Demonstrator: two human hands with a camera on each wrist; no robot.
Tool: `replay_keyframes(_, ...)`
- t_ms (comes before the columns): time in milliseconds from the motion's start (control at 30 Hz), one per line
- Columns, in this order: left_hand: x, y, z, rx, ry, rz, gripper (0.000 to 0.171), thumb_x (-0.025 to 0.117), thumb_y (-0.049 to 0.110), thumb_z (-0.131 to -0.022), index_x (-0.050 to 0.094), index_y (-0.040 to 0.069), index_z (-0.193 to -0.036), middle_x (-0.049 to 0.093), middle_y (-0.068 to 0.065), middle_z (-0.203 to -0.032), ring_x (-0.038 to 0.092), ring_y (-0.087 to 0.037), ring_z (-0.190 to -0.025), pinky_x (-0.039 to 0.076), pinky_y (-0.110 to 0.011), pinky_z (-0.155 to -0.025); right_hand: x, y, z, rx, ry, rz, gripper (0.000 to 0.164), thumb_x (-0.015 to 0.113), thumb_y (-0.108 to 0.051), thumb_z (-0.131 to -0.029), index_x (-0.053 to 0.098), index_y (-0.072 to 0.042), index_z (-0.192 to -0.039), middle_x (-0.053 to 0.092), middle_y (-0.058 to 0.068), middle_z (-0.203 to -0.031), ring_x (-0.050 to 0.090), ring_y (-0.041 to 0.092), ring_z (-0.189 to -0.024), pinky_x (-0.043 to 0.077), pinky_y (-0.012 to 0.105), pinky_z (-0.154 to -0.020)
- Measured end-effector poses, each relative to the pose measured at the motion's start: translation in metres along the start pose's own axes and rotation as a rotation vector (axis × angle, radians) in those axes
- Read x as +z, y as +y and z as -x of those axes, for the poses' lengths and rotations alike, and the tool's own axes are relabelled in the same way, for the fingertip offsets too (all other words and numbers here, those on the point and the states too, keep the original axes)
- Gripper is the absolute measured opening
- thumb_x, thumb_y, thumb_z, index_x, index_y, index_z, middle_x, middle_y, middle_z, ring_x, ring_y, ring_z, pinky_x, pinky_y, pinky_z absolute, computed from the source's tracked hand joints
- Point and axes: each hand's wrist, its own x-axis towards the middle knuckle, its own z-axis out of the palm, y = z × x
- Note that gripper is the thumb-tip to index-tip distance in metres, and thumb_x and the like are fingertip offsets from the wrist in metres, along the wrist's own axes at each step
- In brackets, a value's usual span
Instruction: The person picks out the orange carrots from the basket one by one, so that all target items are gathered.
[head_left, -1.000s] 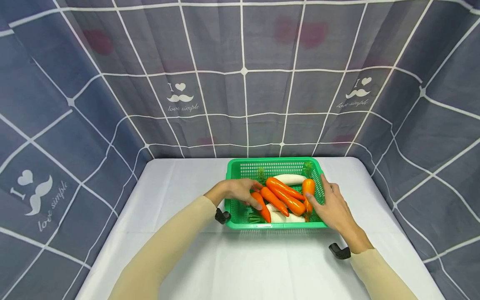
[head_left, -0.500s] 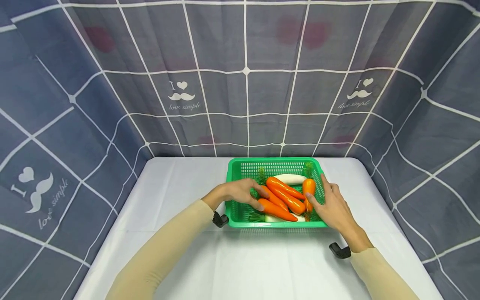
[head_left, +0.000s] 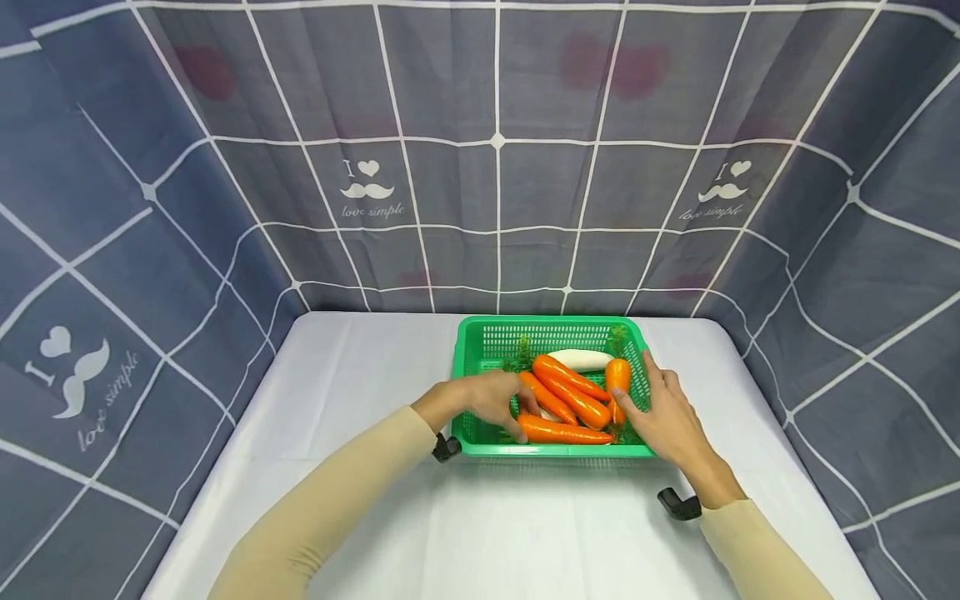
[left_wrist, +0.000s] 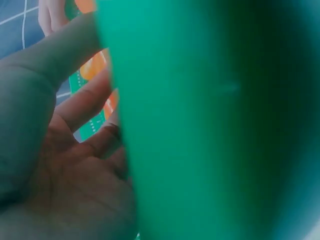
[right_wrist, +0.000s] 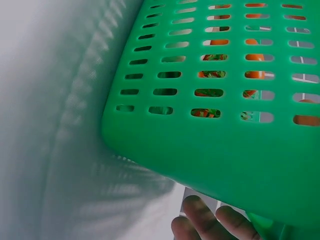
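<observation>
In the head view a green plastic basket (head_left: 487, 329) holds several orange carrots and white radishes with leafy tops. My left hand (head_left: 491, 398) reaches over its left side. Thumb and fingers pinch the thick left end of the front carrot (head_left: 566, 431), which lies along the front rim. In the left wrist view the basket wall (left_wrist: 190, 120) hides my fingertips. My right hand (head_left: 667, 417) straddles the right rim, fingers straight along the outside and thumb inside beside the upright carrot (head_left: 618, 383). Some of its fingers (right_wrist: 197, 212) show past the basket corner in the right wrist view.
Two long carrots (head_left: 570, 392) and a shorter carrot (head_left: 547, 398) lie crosswise mid-basket. A white radish (head_left: 581, 359) rests behind them. The basket stands at the back of a white-covered table (head_left: 360, 392), before grey checked curtains (head_left: 442, 183).
The front carrot has turned from steep to nearly level and shifted right and down to the front rim, with my left hand at its end. My right hand stays put.
</observation>
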Motion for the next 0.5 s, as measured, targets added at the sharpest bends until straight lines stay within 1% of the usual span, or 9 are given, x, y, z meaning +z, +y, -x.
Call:
replay_keyframes(100, 0.001, 0.003, 0.002, -0.01, 0.016, -0.044, 0.036, 0.098, 0.032, -0.098, 0.086, 0.019, -0.129, 0.083, 0.005, -0.13, 0.067, -0.012, -0.104, 0.057, -0.026, -0.094, 0.0, 0.0, 0.0, -0.004, 0.007, -0.001, 0.106, 0.056, -0.068, -0.117, 0.005, -0.009, -0.188, 0.042, 0.044, -0.169, 0.064, 0.068, -0.136, 0.057, 0.083, -0.103)
replay_keyframes(167, 0.0, 0.005, 0.005, -0.008, 0.03, -0.048, 0.036, 0.097, 0.033, -0.099, 0.085, 0.018, -0.129, 0.083, 0.005, -0.129, 0.063, -0.009, -0.097, 0.055, -0.024, -0.089, -0.001, 0.0, 0.0, -0.004, 0.006, -0.001, 0.105, 0.055, -0.068, -0.117, 0.005, -0.009, -0.188, 0.041, 0.044, -0.17, 0.064, 0.068, -0.136, 0.057, 0.083, -0.103)
replay_keyframes(267, -0.004, 0.007, 0.01, 0.012, 0.06, -0.03, 0.037, 0.096, 0.032, -0.099, 0.085, 0.016, -0.13, 0.081, 0.003, -0.127, 0.062, -0.01, -0.091, 0.054, -0.024, -0.083, -0.001, 0.001, 0.001, -0.005, 0.005, -0.001, 0.105, 0.055, -0.068, -0.117, 0.004, -0.009, -0.188, 0.04, 0.044, -0.171, 0.064, 0.069, -0.136, 0.057, 0.084, -0.103)
replay_keyframes(367, -0.008, 0.006, 0.018, 0.037, 0.1, -0.012, 0.038, 0.096, 0.033, -0.098, 0.085, 0.016, -0.13, 0.079, 0.002, -0.125, 0.064, -0.014, -0.096, 0.055, -0.025, -0.085, -0.002, 0.002, 0.001, -0.005, 0.002, -0.001, 0.106, 0.055, -0.068, -0.117, 0.004, -0.009, -0.188, 0.04, 0.044, -0.17, 0.064, 0.069, -0.135, 0.058, 0.083, -0.102)
replay_keyframes(500, -0.011, 0.0, 0.031, 0.053, 0.167, 0.035, 0.04, 0.095, 0.038, -0.098, 0.083, 0.019, -0.132, 0.079, 0.005, -0.125, 0.071, -0.018, -0.113, 0.059, -0.027, -0.096, -0.001, 0.001, 0.001, -0.007, -0.011, -0.001, 0.106, 0.056, -0.068, -0.117, 0.004, -0.008, -0.188, 0.041, 0.045, -0.169, 0.065, 0.069, -0.134, 0.058, 0.083, -0.102)
